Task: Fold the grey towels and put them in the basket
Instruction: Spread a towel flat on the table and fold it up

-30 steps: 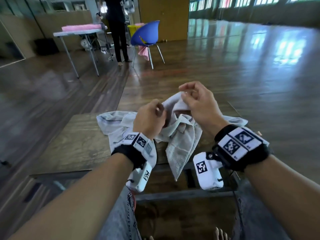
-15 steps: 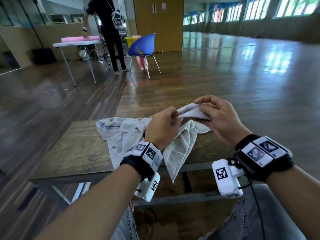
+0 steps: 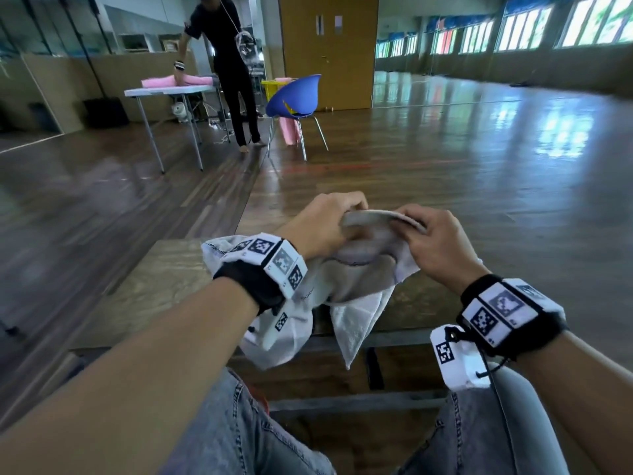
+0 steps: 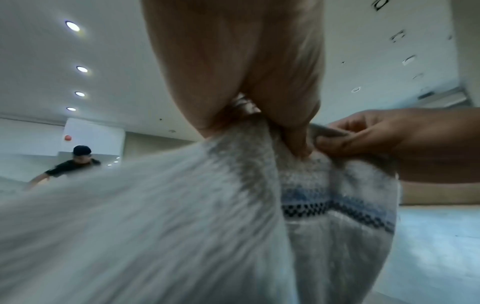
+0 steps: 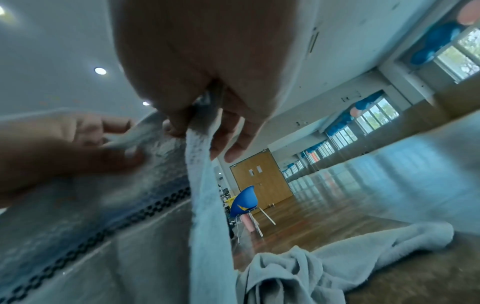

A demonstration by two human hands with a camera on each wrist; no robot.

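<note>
Left hand [image 3: 320, 224] has a pinch on the towel's [image 3: 356, 286] top edge, fingers curled tight over the hem. Right hand [image 3: 438, 245] is just beside it, thumb and fingers nipping the same edge a short way along. So both hands have cloth, close together, raised over the table [image 3: 154, 279].

Between them the edge runs left to right, a short taut span. From there the towel hangs down and toward the person, bunched, its lower corner drooping past the table's near rim. More grey cloth lies crumpled on the tabletop off to the right in the right wrist view.

It looks like they're hunting for corners: the hands need to slide apart along that edge to open it out. No basket in view.
</note>
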